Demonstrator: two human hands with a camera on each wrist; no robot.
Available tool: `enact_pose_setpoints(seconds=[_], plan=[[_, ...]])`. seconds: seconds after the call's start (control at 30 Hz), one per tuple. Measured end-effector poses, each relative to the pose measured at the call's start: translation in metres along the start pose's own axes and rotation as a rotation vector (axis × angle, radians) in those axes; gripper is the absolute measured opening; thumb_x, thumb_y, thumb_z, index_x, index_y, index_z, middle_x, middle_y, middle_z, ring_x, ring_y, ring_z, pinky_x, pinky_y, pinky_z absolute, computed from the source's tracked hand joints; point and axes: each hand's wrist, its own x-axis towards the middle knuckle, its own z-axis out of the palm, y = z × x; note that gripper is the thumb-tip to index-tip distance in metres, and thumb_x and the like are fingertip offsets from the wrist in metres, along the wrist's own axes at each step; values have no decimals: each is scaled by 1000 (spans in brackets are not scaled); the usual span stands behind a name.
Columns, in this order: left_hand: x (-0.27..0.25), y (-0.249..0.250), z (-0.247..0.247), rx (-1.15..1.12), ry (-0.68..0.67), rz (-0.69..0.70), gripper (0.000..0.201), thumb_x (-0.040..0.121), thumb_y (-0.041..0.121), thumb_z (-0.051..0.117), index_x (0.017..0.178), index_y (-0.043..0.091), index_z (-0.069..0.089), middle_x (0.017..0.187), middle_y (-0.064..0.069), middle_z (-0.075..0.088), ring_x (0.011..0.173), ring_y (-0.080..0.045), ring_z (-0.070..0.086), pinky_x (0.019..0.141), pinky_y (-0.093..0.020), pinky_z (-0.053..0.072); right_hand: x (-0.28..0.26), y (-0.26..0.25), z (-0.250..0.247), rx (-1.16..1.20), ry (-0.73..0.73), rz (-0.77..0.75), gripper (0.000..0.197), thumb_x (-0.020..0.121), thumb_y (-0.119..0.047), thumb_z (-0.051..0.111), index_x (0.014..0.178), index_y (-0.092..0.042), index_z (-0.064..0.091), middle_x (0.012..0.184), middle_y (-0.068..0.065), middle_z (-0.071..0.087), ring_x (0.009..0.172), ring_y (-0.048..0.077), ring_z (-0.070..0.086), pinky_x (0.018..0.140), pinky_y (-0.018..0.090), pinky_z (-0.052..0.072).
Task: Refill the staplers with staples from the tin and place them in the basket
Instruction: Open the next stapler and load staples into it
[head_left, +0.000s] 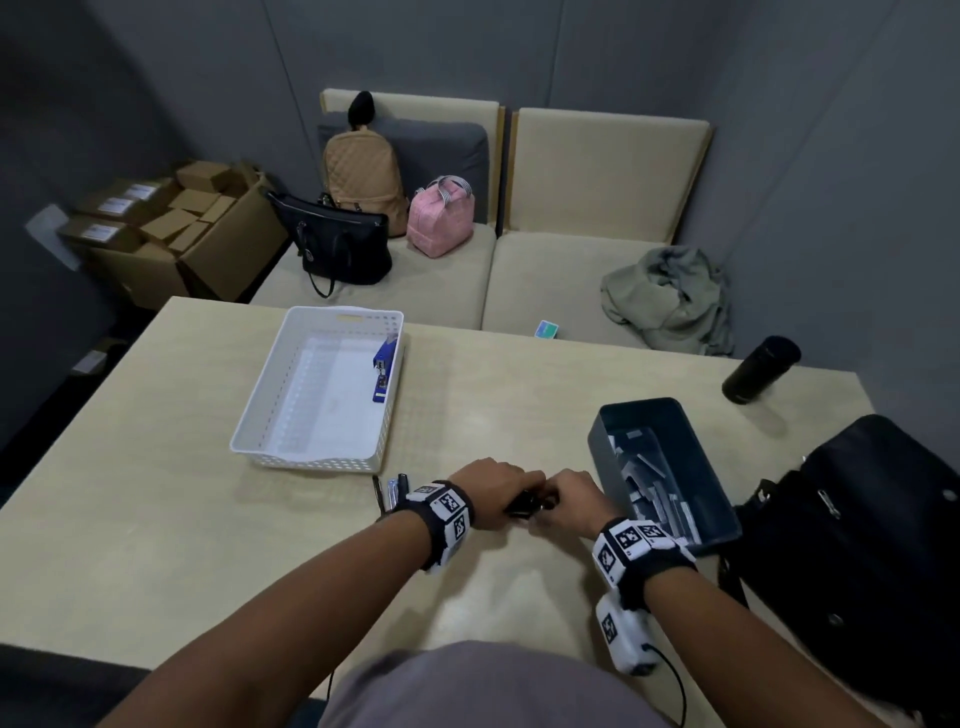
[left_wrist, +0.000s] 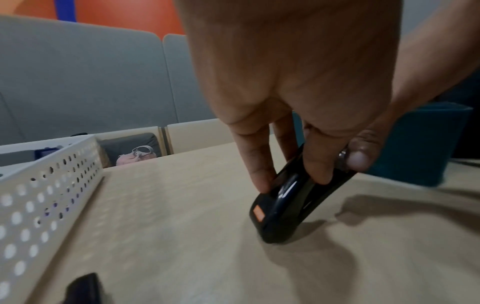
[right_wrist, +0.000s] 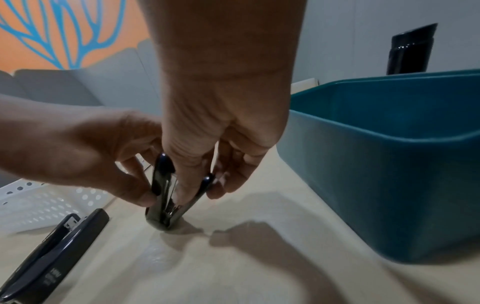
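A black stapler (head_left: 530, 504) stands on its hinge end on the table (head_left: 156, 493), swung apart into a V (right_wrist: 166, 195). My left hand (head_left: 491, 493) grips its top arm (left_wrist: 285, 205) between thumb and fingers. My right hand (right_wrist: 197, 185) pinches the other arm, with the thumb inside the V. The dark teal tin (head_left: 597, 441) with several staple strips sits just to the right (right_wrist: 389, 164). A white perforated basket (head_left: 260, 441) at the left centre holds a blue stapler (head_left: 383, 364). A second dark stapler (right_wrist: 52, 257) lies beside my left wrist.
A black bottle (head_left: 761, 369) stands at the table's far right. A black bag (head_left: 857, 545) lies on the right edge next to the tin. Behind the table is a beige sofa (head_left: 571, 270) with bags and a green cloth (head_left: 670, 296).
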Motion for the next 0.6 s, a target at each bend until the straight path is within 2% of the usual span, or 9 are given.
enact_pose_setpoints(seconds=[0.1,0.2,0.23,0.3,0.33,0.4,0.5,0.57,0.6], plan=[[-9,0,0,-37,32,41,41,81,19,59,117,18,40,101,-10,64,84,-37,62,65,-38,44,-5,6,9,-65,36,42,21,65,-24,77,85,-19,71,92,4,65,74,18,64,60,24,47],[-20,-14,-8,-149,105,18,49,75,11,52,121,25,40,102,-3,66,85,-28,62,69,-36,50,-8,21,16,-120,38,94,18,70,-20,77,87,-14,75,91,7,69,76,22,69,69,32,58],[-23,-22,-9,-133,114,11,47,72,10,50,117,24,46,102,-2,66,86,-26,63,70,-36,51,-9,27,18,-118,19,96,13,72,-17,77,84,-13,76,90,8,72,76,22,70,72,33,60],[-29,-37,-8,-33,84,0,29,72,14,52,100,18,58,100,-3,64,84,-29,63,67,-36,50,-12,38,20,-126,-12,90,7,78,-10,71,81,-13,76,93,6,74,79,21,70,76,32,60],[-32,-42,-7,17,61,-8,19,75,18,53,92,17,60,97,-4,63,82,-30,63,65,-36,49,-14,42,21,-122,-13,84,11,80,-8,66,83,-14,76,98,4,72,82,19,69,78,31,59],[-35,-48,-1,63,27,-40,13,79,26,56,87,16,59,95,-6,63,81,-31,62,64,-35,47,-18,46,23,-79,-2,65,19,81,-10,60,93,-16,74,104,1,67,88,17,67,83,30,56],[-34,-49,8,73,-44,-161,16,81,27,57,91,15,57,100,-8,64,92,-31,61,72,-38,48,-21,41,19,28,19,34,18,81,-23,59,87,-18,75,95,0,73,86,14,68,81,32,58],[-30,-46,14,105,-109,-229,21,81,31,54,95,16,57,103,-9,66,96,-32,62,78,-39,49,-24,37,16,99,-33,12,20,75,-32,67,87,-19,75,83,-3,74,78,11,69,77,32,59],[-27,-43,17,125,-138,-244,25,82,35,52,96,15,58,103,-9,66,97,-33,63,79,-40,49,-26,36,16,99,-71,0,28,70,-36,73,92,-19,74,82,-4,73,75,10,68,74,31,58]])
